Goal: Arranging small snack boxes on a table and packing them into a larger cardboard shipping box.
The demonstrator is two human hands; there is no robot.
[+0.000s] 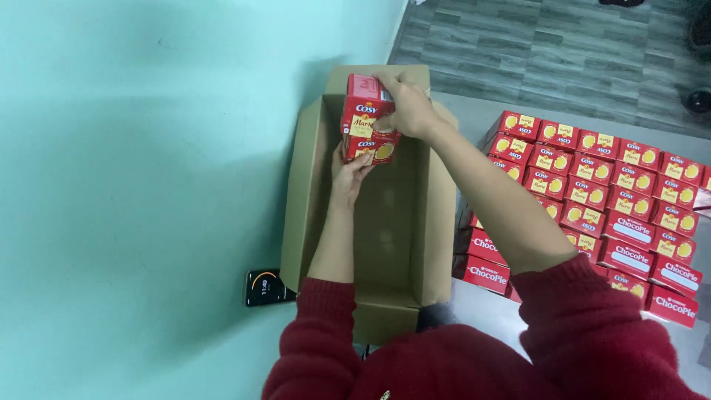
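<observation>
Both my hands hold a small stack of red biscuit boxes [366,126] over the far end of an open brown cardboard carton [302,200]. My right hand [406,106] grips the stack from the top and right side. From below, my left hand [351,169] supports the lowest box, fingers under its near edge. The stack is inside the carton's opening, near its far wall. The carton's floor under the near half is bare cardboard. I wear dark red sleeves.
A large pile of red snack boxes [607,200] lies in rows to the right of the carton. A dark phone with a lit screen [266,287] lies by the carton's near left corner. The surface at left is pale green; grey plank flooring shows at the top right.
</observation>
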